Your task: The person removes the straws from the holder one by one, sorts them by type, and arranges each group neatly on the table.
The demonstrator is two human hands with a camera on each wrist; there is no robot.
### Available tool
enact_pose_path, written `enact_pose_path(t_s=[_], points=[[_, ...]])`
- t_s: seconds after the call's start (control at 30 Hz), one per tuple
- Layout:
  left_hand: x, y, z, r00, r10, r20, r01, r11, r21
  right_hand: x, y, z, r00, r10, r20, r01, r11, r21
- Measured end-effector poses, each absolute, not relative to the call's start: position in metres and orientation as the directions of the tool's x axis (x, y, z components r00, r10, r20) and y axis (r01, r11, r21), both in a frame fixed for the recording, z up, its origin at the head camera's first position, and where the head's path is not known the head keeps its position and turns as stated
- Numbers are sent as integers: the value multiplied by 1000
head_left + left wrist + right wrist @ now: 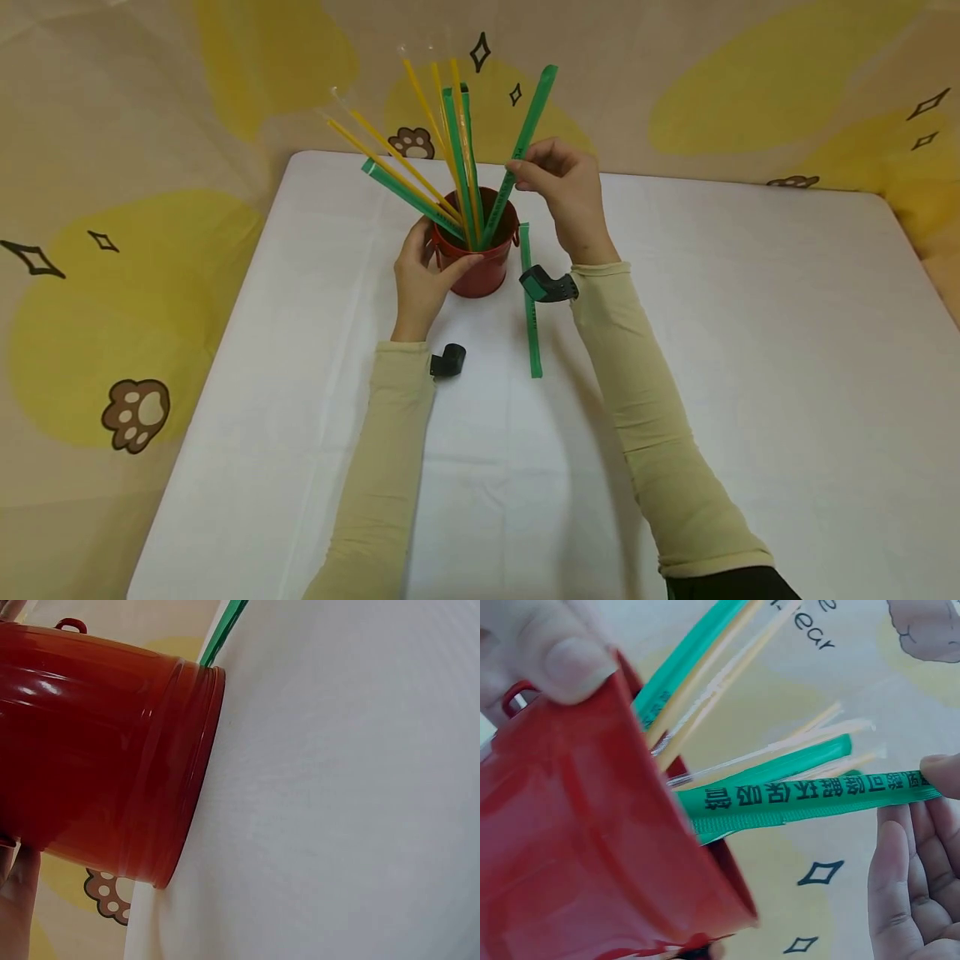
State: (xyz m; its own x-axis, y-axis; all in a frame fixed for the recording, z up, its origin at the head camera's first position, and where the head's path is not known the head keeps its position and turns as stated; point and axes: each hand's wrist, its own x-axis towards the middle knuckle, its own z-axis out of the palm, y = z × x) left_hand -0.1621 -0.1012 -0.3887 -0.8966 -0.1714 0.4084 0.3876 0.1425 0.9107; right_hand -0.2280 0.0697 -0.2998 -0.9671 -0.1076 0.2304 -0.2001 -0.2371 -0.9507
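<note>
A small red bucket stands near the table's far edge, holding several yellow straws in clear sleeves and several straws in green paper wrappers. My left hand grips the bucket's rim and side, its thumb on the front of the rim. In the right wrist view that thumb presses the red rim. My right hand pinches a green-wrapped straw between thumb and fingers. Its lower end is inside the bucket, and it leans up to the right; dark printed characters run along it.
Another green-wrapped straw lies on the white tabletop just right of the bucket, partly hidden by the right wrist camera. Behind the table hangs a beige and yellow patterned cloth.
</note>
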Motion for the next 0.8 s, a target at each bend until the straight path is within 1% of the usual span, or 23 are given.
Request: enact_pose_path(t_s=[0.37, 0.67, 0.8], points=[[-165, -102, -394, -890, -169, 423, 406, 124, 905, -222, 80, -284, -949, -37, 314, -289, -304, -908], [-165, -101, -392, -893, -162, 420, 405, 120, 907, -215, 90, -274, -951, 37, 308, -298, -383, -874], [-157, -99, -378, -898, -159, 411, 394, 126, 910, -212, 93, -271, -949, 54, 312, -304, -431, -850]])
